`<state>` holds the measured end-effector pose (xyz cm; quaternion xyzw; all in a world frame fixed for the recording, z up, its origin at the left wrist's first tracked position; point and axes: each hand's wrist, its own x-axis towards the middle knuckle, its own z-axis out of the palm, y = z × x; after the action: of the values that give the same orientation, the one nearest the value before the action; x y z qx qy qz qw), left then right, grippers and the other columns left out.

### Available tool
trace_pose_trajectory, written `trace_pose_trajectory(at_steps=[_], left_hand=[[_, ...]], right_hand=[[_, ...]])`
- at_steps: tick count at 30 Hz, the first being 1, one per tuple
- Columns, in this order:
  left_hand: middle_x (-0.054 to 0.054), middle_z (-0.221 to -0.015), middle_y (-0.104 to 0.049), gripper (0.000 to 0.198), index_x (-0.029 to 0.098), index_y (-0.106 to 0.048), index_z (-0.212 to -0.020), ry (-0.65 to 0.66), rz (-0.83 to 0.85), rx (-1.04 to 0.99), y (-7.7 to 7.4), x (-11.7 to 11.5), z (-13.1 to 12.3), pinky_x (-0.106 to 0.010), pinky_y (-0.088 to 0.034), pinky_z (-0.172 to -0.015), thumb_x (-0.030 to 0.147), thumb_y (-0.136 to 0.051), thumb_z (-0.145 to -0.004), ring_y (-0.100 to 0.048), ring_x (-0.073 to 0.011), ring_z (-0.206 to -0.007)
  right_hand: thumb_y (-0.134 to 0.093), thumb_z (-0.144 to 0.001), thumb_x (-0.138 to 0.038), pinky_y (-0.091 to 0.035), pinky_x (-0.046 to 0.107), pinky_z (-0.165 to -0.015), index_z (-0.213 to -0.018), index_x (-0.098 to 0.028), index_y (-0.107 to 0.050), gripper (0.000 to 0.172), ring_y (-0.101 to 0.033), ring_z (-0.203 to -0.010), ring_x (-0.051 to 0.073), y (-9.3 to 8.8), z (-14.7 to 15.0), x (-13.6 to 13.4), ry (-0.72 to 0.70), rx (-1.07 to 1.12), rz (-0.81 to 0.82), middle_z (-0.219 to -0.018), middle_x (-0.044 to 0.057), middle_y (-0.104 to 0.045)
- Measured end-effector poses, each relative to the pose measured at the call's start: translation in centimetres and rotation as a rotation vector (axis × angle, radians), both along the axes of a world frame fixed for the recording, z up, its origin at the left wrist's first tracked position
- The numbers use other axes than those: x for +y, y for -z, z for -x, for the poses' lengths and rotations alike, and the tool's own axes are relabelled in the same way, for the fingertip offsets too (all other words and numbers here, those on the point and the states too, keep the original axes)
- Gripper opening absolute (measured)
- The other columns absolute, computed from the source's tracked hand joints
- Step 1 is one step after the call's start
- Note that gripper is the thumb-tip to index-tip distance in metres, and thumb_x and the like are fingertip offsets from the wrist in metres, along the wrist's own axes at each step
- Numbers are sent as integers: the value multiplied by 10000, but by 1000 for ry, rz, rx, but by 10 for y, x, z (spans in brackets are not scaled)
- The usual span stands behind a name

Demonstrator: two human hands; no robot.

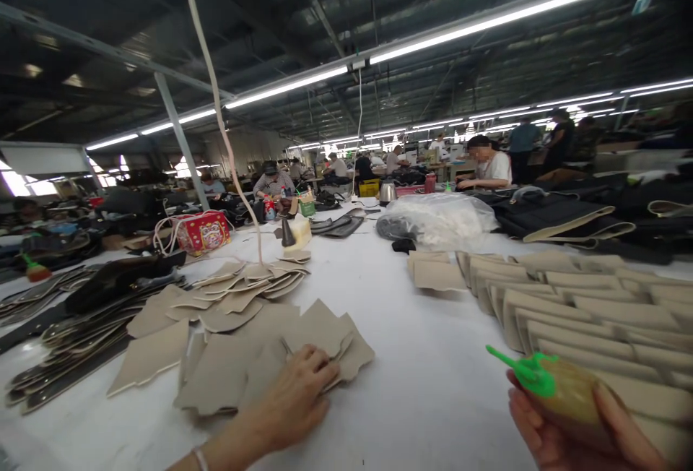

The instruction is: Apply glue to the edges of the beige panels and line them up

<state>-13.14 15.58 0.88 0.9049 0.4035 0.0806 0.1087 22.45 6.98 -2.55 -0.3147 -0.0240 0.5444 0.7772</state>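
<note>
My left hand (303, 391) lies at the near right edge of a loose pile of flat beige pieces (232, 370). Its fingers are bent and closed on the edge of a beige piece (319, 326); the thumb is partly hidden. In my right hand (622, 428), at the lower right, is a squeeze glue bottle (577, 391), yellowish and see-through, with a green nozzle (533, 373) pointing up and left. The fingers wrap round the bottle, which is held above the table, apart from the pile.
Rows of overlapping beige pieces (585, 312) cover the white table's (379, 399) right side. Dark trimmed pieces (97, 326) lie left. Farther back are a red box (203, 231), a clear plastic bag (444, 218) and black bags (552, 211). A cord (216, 95) hangs down. People work beyond.
</note>
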Motion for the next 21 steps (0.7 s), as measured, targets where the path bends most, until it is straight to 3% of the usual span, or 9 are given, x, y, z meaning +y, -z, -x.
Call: trace_pose_trajectory(at_steps=[2,5,7,9,12,16,18,21], left_hand=[[-62,-1112,-538,314,280,-586,-1119,-92,11,-102,-1,-5,0,-332,-375,-929,258,-529,-811,-472,-233,-1051],[-114,-1194,-503,420,213,-528,-1230,-349,-66,-105,6,7,-3,-346,-362,-956,350,-517,-834,-454,-261,-1107],[-152,-1195,-506,450,146,-532,-1215,-466,-101,9,12,19,-8,-387,-340,-979,384,-518,-834,-424,-294,-1142],[-155,-1129,-541,365,125,-591,-1094,-487,-93,88,15,28,-12,-391,-357,-958,371,-523,-833,-450,-292,-1107],[-112,-1021,-574,195,145,-623,-940,-441,-86,104,7,27,-16,-334,-408,-882,247,-490,-840,-519,-236,-992],[-91,-1006,-568,299,173,-599,-1016,-330,-174,49,-10,-8,-20,-310,-412,-859,120,-335,-886,-516,-203,-979],[-89,-1027,-564,348,201,-565,-1109,-130,-272,-48,-8,-34,-21,-330,-405,-861,111,-304,-897,-506,-202,-971],[-69,-997,-588,342,250,-562,-1106,236,-293,-133,8,-68,-17,-346,-399,-827,115,-348,-875,-517,-196,-908]], right_hand=[[-634,-776,-386,-612,340,-574,-969,-236,-697,252,-684,-665,240,-22,17,-6,63,37,117,-888,87,-731],[-591,-808,-338,-603,318,-538,-905,-241,-695,172,-677,-623,224,-45,35,-10,99,37,153,-861,79,-727],[-584,-809,-306,-599,321,-525,-869,-238,-691,140,-675,-602,228,-48,39,-12,105,34,157,-822,80,-724],[-576,-807,-295,-599,336,-531,-869,-236,-690,142,-678,-604,238,-45,37,-12,97,46,148,-813,90,-724],[-562,-812,-307,-602,358,-573,-917,-225,-692,186,-690,-654,254,-36,30,-12,76,55,68,-849,115,-729],[-576,-806,-353,-600,379,-631,-988,-209,-692,259,-700,-749,279,-28,22,-11,77,43,9,-897,140,-732],[-584,-802,-393,-597,397,-662,-1014,-214,-689,296,-699,-788,286,-27,20,-11,68,37,-13,-914,133,-734],[-596,-797,-426,-588,428,-718,-1007,-230,-687,301,-693,-851,293,-25,21,-11,26,27,-77,-931,98,-736]])
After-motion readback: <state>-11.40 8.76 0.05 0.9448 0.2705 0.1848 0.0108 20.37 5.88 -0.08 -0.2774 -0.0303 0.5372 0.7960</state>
